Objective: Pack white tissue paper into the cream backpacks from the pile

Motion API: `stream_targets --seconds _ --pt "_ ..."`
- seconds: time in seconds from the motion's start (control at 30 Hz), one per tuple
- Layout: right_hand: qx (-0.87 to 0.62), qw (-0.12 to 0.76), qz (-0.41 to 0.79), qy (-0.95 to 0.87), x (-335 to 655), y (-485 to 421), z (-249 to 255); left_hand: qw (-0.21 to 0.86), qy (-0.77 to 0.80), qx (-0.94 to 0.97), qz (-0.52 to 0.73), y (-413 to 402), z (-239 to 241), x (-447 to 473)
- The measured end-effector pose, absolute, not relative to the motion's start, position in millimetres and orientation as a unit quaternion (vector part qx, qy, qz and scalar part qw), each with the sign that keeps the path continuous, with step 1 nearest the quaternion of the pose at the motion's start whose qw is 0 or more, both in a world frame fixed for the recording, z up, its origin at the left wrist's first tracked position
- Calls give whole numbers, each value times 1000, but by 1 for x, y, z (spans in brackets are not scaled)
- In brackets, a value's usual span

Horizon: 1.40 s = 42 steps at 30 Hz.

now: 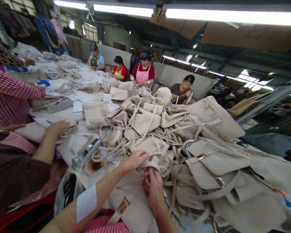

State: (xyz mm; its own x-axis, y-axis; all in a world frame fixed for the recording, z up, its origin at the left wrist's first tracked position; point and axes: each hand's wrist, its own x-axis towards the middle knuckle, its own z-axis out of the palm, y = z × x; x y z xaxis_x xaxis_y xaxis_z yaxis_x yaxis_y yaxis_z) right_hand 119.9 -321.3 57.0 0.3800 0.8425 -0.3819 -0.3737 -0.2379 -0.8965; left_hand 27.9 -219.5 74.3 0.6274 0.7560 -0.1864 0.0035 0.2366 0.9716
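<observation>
Fingers (145, 158) of the left hand (135, 160) pinch the top of a small cream strap loop (153, 164), while the right hand (154, 188) clenches the same loop from below; both grasp it just above the near edge of the table (67, 147). The loop lies at the front of a big heap of cream bags (208, 155) with tangled straps and gold clasps. Left of the hands stand a small dish of brown liquid (95, 165) and a metal tool (87, 150). A neighbour's hand (56, 127) rests on a flat cream piece (32, 132). Other people (142, 72) sit along the far side.
</observation>
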Motion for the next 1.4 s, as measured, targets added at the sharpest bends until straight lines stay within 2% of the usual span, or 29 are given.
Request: stream_targets --seconds 0.17,0.27,0.4,0.5,0.63,0.77,0.9,1.0,1.27,1.4 --pt "-587 541 564 -210 127 -321 69 664 371 595 261 -215 84 49" --pt "-556 486 620 -263 133 -334 71 571 389 629 357 -227 98 43" --pt "-503 420 667 -355 135 -353 69 447 292 732 423 -255 111 12" --pt "-524 434 645 -348 132 -355 64 466 245 763 374 -280 103 -13" --pt "-552 462 627 -297 130 -350 62 522 276 725 355 -302 78 -30" --pt "-523 459 637 -331 131 -350 71 624 330 608 362 -306 68 -31" --pt "-532 468 588 -390 133 -353 74 736 370 444 352 -300 70 -29" --pt "-581 452 571 -362 132 -352 67 786 386 386 289 -293 72 -33" --pt "-546 488 610 -303 129 -350 62 739 432 494 150 -283 83 -38" --pt "-556 494 595 -305 127 -350 65 732 429 508 148 -287 79 -32"
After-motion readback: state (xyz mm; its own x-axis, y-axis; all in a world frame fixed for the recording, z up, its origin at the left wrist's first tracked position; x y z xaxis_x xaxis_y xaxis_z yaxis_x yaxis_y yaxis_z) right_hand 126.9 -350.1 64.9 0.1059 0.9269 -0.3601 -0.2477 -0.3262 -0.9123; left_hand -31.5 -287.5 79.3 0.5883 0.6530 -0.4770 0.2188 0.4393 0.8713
